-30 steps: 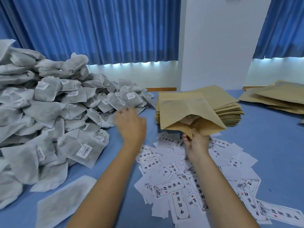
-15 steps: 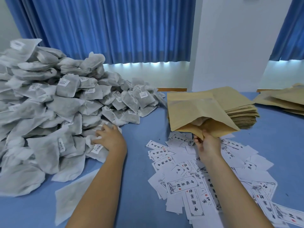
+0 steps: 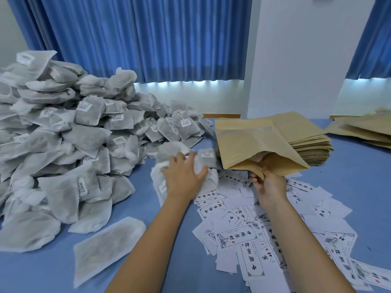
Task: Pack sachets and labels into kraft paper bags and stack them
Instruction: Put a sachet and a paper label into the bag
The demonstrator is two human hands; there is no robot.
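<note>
The pile point(image 3: 63, 144) runs off the left edge. The left hand point(image 3: 184, 178) covers much of the blurred sachets point(image 3: 204, 160) it grips, so their count cannot be told. The right hand's point(image 3: 271, 187) fingers point(image 3: 256, 180) are partly hidden under the bag point(image 3: 254, 142), whose mouth shows something pale and unclear. The bag hides part of the stack point(image 3: 309, 142) behind it. The labels point(image 3: 243, 235) are cut off at the bottom edge, and a second stack point(image 3: 370, 127) is cut off at the right.
</note>
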